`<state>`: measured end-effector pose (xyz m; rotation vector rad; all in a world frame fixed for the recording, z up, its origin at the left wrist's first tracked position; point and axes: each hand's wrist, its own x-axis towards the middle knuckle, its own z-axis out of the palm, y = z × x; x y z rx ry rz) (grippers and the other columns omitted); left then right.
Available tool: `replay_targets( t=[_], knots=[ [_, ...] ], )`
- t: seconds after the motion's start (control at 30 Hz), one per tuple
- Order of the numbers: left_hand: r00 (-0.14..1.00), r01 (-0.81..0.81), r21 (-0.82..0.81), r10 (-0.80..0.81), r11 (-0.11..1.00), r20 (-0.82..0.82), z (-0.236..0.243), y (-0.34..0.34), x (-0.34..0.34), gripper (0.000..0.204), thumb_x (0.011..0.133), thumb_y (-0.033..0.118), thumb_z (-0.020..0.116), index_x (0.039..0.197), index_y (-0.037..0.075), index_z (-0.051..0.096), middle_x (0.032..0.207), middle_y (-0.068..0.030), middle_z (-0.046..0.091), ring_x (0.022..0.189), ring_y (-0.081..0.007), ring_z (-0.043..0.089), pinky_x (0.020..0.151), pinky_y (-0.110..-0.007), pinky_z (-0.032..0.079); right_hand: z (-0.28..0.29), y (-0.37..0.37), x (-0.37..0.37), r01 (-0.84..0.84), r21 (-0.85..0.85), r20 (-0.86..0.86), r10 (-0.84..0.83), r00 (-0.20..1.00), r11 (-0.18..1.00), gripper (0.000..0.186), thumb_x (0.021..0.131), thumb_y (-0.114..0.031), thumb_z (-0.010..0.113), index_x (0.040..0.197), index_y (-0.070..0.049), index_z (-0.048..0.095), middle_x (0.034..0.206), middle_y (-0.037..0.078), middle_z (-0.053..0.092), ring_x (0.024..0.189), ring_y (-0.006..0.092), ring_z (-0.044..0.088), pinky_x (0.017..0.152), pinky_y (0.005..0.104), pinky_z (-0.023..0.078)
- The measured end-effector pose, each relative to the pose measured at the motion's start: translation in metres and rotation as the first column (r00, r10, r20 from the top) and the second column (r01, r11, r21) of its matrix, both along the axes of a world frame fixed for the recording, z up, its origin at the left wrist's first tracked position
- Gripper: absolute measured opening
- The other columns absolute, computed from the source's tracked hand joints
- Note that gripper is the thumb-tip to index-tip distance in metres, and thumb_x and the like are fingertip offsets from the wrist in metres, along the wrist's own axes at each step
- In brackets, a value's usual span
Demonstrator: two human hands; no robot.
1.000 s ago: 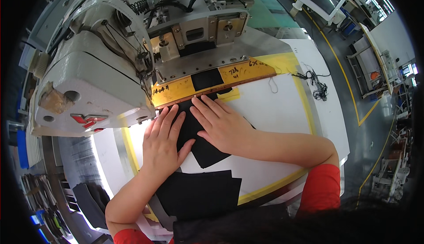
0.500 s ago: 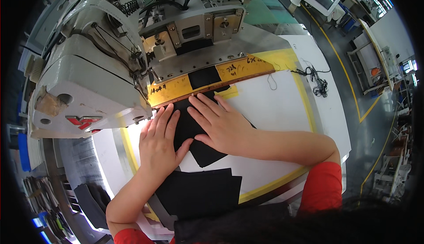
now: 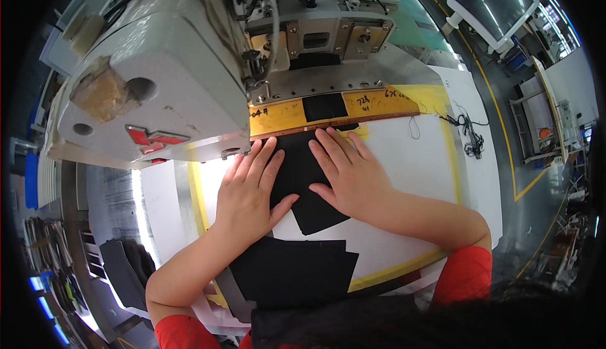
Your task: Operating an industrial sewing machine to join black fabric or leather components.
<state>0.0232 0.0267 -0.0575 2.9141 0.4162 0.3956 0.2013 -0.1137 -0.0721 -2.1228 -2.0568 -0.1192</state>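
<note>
A black fabric piece lies on the white work surface, its far edge against the yellow clamp bar of a sewing machine. My left hand rests flat over its left side, fingertips close to the bar and near the underside of the machine head. My right hand lies on the right side of the piece, fingers stretched toward the bar. Both hands are open and press down, with black fabric showing between the thumbs. The needle area is hidden behind the machine head.
More black fabric lies nearer to me, overlapping the yellow tape edging. A tangle of black thread lies on the right. Dark pieces are stacked at the lower left. A monitor stands at the far right.
The whole view has shifted, so the machine head looks larger and the scene sits further right. My thumbs are slightly further apart; both hands stay on the fabric by the bar.
</note>
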Motion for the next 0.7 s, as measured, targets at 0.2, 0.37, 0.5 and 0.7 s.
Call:
replay_targets(
  t=[0.2, 0.37, 0.5, 0.7],
  knots=[
    [0.999, -0.035, 0.051, 0.033, 0.998, 0.034, -0.004, -0.004, -0.004, 0.071, 0.078, 0.041, 0.072, 0.134, 0.004, 0.049, 0.142, -0.0168, 0.045, 0.130, -0.0340, 0.044, 0.105, -0.046, 0.035, 0.003, 0.002, -0.001, -0.028, 0.020, 0.026, 0.027, 0.999, 0.999, 0.071, 0.087, -0.040, 0.064, 0.138, 0.004, 0.043, 0.144, 0.022, 0.040, 0.135, 0.0349, 0.040, 0.113, 0.0480, 0.028],
    [0.999, -0.032, 0.097, 0.030, 0.995, 0.017, -0.006, -0.004, -0.005, 0.069, 0.080, 0.045, 0.070, 0.132, 0.004, 0.052, 0.136, -0.0173, 0.049, 0.123, -0.0342, 0.051, 0.100, -0.042, 0.042, 0.003, 0.002, -0.001, -0.017, 0.040, 0.001, 0.017, 1.000, 0.999, 0.070, 0.086, -0.038, 0.066, 0.137, 0.003, 0.043, 0.142, 0.022, 0.040, 0.134, 0.0349, 0.041, 0.112, 0.0482, 0.031],
    [0.999, -0.047, 0.076, 0.045, 0.996, 0.028, -0.007, -0.005, -0.005, 0.069, 0.080, 0.045, 0.070, 0.132, 0.002, 0.052, 0.136, -0.0177, 0.049, 0.123, -0.0346, 0.051, 0.100, -0.043, 0.042, 0.005, 0.001, 0.001, -0.003, 0.044, 0.018, 0.003, 1.000, 0.999, 0.068, 0.085, -0.038, 0.067, 0.136, 0.002, 0.045, 0.140, 0.019, 0.043, 0.132, 0.0326, 0.043, 0.112, 0.0496, 0.030],
    [0.999, -0.039, 0.100, 0.037, 0.994, 0.024, -0.004, -0.004, -0.006, 0.069, 0.081, 0.046, 0.068, 0.130, 0.000, 0.053, 0.137, -0.0188, 0.050, 0.123, -0.0340, 0.051, 0.101, -0.043, 0.042, 0.011, -0.001, 0.007, -0.014, 0.015, 0.068, 0.013, 0.998, 1.000, 0.066, 0.085, -0.037, 0.067, 0.135, 0.002, 0.046, 0.140, 0.017, 0.044, 0.131, 0.0309, 0.045, 0.112, 0.0508, 0.029]
  ],
)
